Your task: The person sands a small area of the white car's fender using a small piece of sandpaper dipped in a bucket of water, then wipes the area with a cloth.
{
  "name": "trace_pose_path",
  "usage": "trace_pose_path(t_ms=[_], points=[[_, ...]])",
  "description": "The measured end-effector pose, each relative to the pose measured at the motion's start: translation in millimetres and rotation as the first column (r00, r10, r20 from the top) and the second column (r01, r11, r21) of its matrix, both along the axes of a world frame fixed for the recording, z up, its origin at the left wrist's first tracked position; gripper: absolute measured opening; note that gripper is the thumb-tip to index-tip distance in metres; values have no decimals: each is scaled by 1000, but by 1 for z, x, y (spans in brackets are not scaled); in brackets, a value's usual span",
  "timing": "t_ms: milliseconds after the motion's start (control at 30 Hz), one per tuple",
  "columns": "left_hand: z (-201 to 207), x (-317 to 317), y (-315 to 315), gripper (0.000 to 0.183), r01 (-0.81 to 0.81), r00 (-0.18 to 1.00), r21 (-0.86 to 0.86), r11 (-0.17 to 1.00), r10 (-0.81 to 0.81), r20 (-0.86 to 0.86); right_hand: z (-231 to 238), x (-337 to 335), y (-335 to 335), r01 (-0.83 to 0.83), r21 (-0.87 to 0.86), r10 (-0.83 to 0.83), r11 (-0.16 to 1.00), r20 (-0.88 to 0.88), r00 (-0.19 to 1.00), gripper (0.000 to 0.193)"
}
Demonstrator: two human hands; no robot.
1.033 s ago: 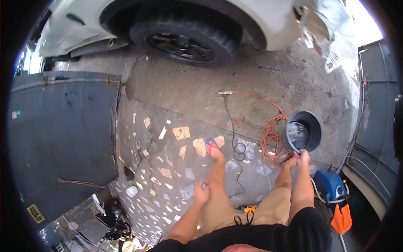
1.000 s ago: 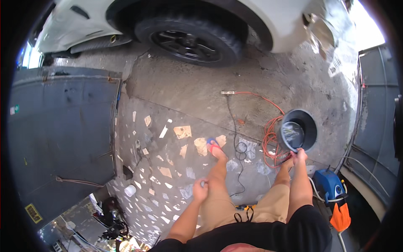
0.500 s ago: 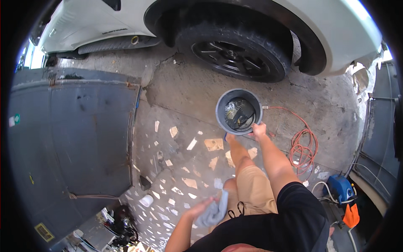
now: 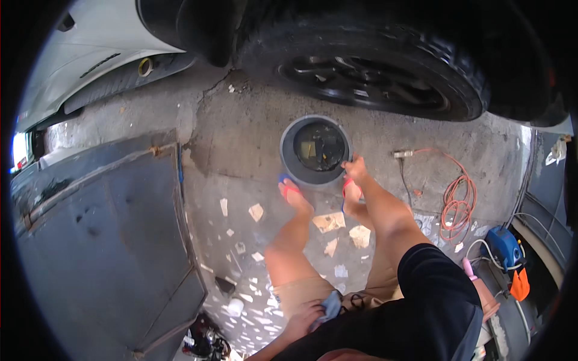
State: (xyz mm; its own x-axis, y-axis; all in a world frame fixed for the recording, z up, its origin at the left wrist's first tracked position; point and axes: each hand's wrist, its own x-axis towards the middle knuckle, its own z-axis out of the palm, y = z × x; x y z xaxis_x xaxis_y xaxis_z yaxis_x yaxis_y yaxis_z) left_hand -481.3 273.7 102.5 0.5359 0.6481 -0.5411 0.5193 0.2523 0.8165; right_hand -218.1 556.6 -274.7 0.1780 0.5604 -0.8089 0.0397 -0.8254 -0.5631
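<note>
Left of right grip (image 4: 354, 169), gray bucket (image 4: 313, 175)

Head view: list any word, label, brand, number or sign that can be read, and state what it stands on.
No text is clear enough to read.
White vehicle: a dark, badge-like strip on its side, too small and blurred.
Tan shorts: a small dark mark at one leg, too small to tell whether it is lettering.
Gray bucket: no lettering visible.
</note>
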Motion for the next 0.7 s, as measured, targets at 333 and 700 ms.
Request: trace_pose_path(t_ms=[333, 700], points=[[-195, -97, 142, 28, 24, 993, 621, 783, 53, -104, -42, -24, 19, -276, 443, -232, 853, 795, 560, 41], [-275, -130, 240, 34, 196, 974, 736, 648, -213, -72, -227, -59, 39, 14, 27, -28, 1000, 648, 761, 17]])
